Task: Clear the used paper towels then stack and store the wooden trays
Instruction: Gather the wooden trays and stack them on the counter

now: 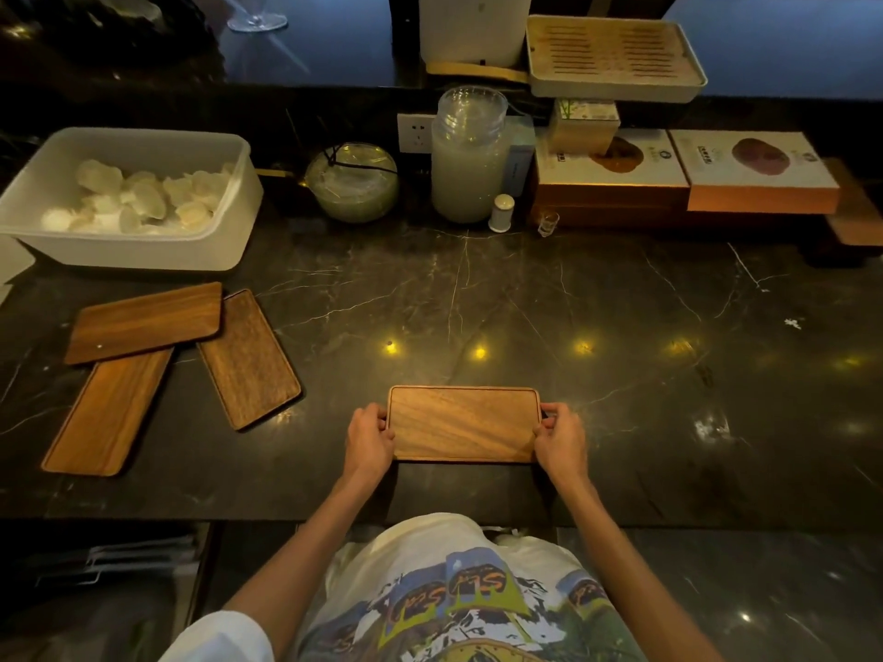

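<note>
- One wooden tray (462, 424), rectangular with rounded corners and a raised rim, lies flat near the front edge of the dark worktop (621, 327), its short ends gripped.
- Three more trays lie far left: the top tray (143, 322) overlaps the long tray (107, 413); the third tray (248, 358) sits just beside them, angled.

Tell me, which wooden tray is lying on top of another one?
The darkest tray, at the far left nearest the white tub. Its near edge covers the end of the lighter tray; the other two lie flat alone.
</note>
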A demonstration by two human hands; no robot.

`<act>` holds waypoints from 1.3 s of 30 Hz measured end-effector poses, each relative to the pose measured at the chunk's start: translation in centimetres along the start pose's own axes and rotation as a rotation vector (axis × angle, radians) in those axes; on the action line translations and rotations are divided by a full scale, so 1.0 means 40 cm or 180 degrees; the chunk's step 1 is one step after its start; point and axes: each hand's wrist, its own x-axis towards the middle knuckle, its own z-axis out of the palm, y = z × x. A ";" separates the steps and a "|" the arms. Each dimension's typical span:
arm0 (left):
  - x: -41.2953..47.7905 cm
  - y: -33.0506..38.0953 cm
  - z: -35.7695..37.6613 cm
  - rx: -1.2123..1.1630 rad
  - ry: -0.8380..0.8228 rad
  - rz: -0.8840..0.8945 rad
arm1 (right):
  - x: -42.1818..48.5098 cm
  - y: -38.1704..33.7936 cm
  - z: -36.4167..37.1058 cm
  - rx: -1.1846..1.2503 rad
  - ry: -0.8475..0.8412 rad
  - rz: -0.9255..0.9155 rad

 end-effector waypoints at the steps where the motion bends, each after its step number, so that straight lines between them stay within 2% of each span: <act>1: 0.000 0.001 -0.001 -0.0003 -0.0016 0.0006 | -0.001 -0.002 0.000 -0.0008 -0.0007 0.0004; 4: -0.004 0.007 -0.010 0.0099 -0.0100 0.0033 | -0.011 -0.011 -0.001 -0.0185 -0.0001 -0.0050; 9: -0.021 -0.005 -0.024 0.1216 -0.0002 0.0376 | -0.058 -0.013 -0.002 -0.1358 0.0456 -0.0628; 11: -0.020 -0.010 -0.032 0.1480 -0.0132 0.0383 | -0.063 -0.008 -0.007 -0.1681 0.0384 -0.0553; 14: -0.011 -0.011 -0.052 0.1491 -0.0359 0.0311 | -0.066 -0.011 -0.008 -0.1720 0.0212 -0.0401; 18: -0.001 -0.009 -0.114 0.1136 -0.0442 0.0246 | -0.076 -0.064 0.019 -0.1386 0.0278 -0.0466; 23: 0.040 -0.044 -0.268 0.0877 -0.0215 0.0155 | -0.101 -0.241 0.127 -0.0432 0.0259 -0.0969; 24: 0.043 -0.044 -0.282 0.0814 -0.0203 0.0173 | -0.104 -0.262 0.138 -0.0314 0.0193 -0.0941; 28: 0.098 -0.126 -0.445 0.0515 -0.0018 -0.0085 | -0.140 -0.443 0.270 0.0431 -0.0629 -0.0800; 30: 0.142 -0.188 -0.537 0.0607 0.0193 -0.0198 | -0.168 -0.548 0.344 0.0490 -0.0712 -0.0965; 34: 0.221 -0.309 -0.710 0.0264 0.0612 -0.0210 | -0.202 -0.727 0.486 0.0498 -0.0932 -0.1137; 36: 0.262 -0.370 -0.796 0.0390 0.0896 -0.0428 | -0.205 -0.810 0.551 0.0460 -0.1030 -0.1180; 39: 0.323 -0.455 -0.909 0.0510 0.1017 -0.0813 | -0.196 -0.916 0.638 0.0346 -0.1115 -0.1119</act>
